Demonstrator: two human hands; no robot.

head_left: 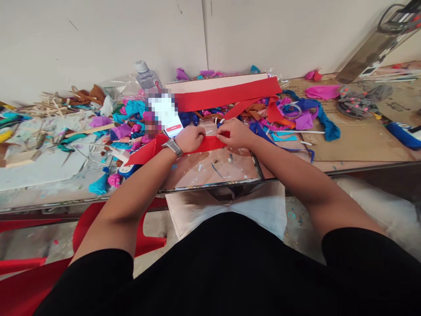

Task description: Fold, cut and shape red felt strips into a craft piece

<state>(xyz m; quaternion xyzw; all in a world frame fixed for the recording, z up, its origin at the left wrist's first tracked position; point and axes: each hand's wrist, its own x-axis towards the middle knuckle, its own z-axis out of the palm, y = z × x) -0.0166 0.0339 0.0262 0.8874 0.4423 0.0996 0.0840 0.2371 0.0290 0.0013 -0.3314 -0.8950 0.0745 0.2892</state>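
A strip of red paper (210, 144) lies across the worn work board (223, 169) in front of me. My left hand (190, 138), with a wristwatch on its wrist, pinches the strip's left part. My right hand (235, 133) pinches it just to the right, so both hands press the same strip. The strip's loose end (144, 153) runs off to the left. A larger red sheet (230, 94) lies behind my hands, near the wall.
Crumpled blue, pink and purple paper scraps (128, 127) cover the table to the left and behind. A plastic water bottle (146, 77) stands at the back. Brown cardboard (358, 136) lies to the right, and a red plastic chair (98, 232) stands under the table.
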